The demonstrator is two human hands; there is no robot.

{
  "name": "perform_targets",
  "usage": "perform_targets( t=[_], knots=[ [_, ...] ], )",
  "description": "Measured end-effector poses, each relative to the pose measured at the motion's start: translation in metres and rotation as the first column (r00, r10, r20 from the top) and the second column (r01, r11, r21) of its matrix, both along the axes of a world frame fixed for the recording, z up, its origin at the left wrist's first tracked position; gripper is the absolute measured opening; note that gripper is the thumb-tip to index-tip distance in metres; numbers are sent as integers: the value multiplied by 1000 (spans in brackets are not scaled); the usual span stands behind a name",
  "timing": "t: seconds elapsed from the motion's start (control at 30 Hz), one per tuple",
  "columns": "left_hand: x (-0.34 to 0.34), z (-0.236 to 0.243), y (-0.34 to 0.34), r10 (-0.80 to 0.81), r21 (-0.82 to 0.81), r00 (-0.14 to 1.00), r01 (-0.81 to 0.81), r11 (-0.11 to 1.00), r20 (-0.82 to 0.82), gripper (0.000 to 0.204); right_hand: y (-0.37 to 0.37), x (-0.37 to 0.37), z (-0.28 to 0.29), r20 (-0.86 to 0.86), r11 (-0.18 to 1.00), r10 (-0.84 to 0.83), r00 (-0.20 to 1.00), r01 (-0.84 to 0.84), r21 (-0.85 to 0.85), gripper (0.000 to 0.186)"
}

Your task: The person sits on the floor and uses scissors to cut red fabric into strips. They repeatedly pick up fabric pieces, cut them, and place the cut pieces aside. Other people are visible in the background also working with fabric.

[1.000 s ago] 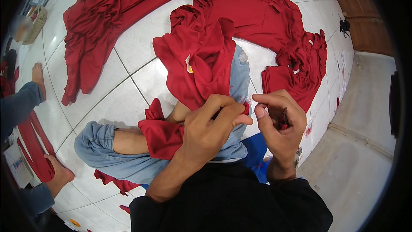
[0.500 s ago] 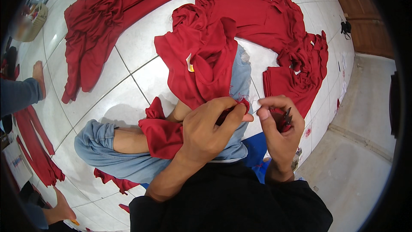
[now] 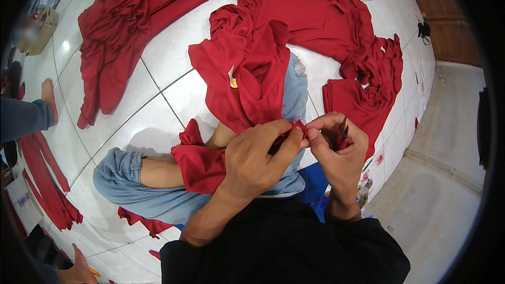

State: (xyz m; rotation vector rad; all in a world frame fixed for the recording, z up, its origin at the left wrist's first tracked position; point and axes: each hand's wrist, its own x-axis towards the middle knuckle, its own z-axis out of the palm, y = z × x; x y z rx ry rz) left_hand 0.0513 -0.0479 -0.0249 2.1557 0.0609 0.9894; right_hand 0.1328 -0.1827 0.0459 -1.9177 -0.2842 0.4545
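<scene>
My left hand [image 3: 252,160] is closed on the edge of a small piece of red cloth [image 3: 298,126], pinched in front of me. My right hand [image 3: 339,163] touches that edge with thumb and forefinger, while small dark-bladed, red-handled snips [image 3: 343,135] are held in its curled fingers. Loose threads show just above the pinch. A crumpled red garment [image 3: 236,84] with a small white-and-yellow label lies over my light-blue jeans [image 3: 121,176]; another red bunch [image 3: 200,168] rests on my leg beside my left hand.
Red garments spread over the tiled floor at upper left [image 3: 115,31], upper right [image 3: 305,5] and right [image 3: 347,110]. Narrow red pieces [image 3: 42,168] lie left. Another person's bare feet [image 3: 50,102] [image 3: 76,263] are at the left edge, near a basket [image 3: 44,34]. A wooden door [image 3: 442,16] stands upper right.
My right hand has moved left to meet the cloth in my left hand, its snips tilted more upright. The other person's lower foot has moved down.
</scene>
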Motion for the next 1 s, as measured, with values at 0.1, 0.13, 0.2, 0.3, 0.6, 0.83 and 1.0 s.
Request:
perform_targets(
  t=[0.1,0.13,0.2,0.3,0.6,0.83,1.0],
  knots=[
    [0,0,0,-2,-1,1000,2,1000,8,26,1,1,-3,7,1000,-3,1000,3,5,5],
    [0,0,0,-3,5,1000,3,1000,12,26,1,2,-3,4,1000,6,1000,-6,6,5],
    [0,0,1,-4,10,1000,4,1000,8,25,0,3,-4,-8,1000,16,1000,-16,0,4],
    [0,1,1,0,3,1000,0,1000,1,24,0,4,-3,-25,1000,22,999,-22,-15,4],
    [-2,3,4,7,62,998,-3,998,-58,33,3,4,1,7,998,42,999,-42,-47,3],
    [-3,0,-1,4,-8,997,-5,1000,-76,30,-1,7,-8,9,993,107,994,-106,-43,3],
    [-6,-7,12,36,-28,995,-39,999,-96,31,-21,27,-20,-626,978,197,755,-108,178,10]
  ],
)
